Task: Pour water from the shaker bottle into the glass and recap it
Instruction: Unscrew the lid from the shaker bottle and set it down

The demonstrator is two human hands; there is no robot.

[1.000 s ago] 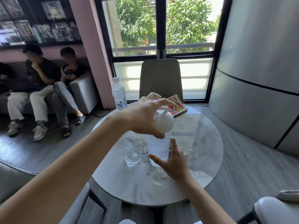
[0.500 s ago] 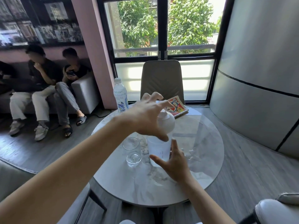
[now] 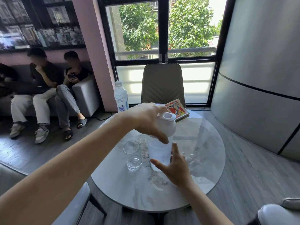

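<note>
Shaker cup [image 3: 159,153] stands on the marble table [image 3: 203,168]. The right hand [image 3: 175,166] steadies its lower body (fingers apparently curled behind), and the left hand [image 3: 146,120] grips the white lid [image 3: 167,125] from above. A glass [image 3: 132,155] stands just beside, with a water bottle [image 3: 121,96] beyond.

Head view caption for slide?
Left hand grips the white lid; right hand holds the shaker cup beside a glass.

Over the table [image 3: 194,184], the left arm [image 3: 73,172] and the right arm [image 3: 206,203] are seen bare, uncovered as far as they are shown. The left grip [image 3: 146,122] and the right grip [image 3: 177,169] are left bare as well.
</note>
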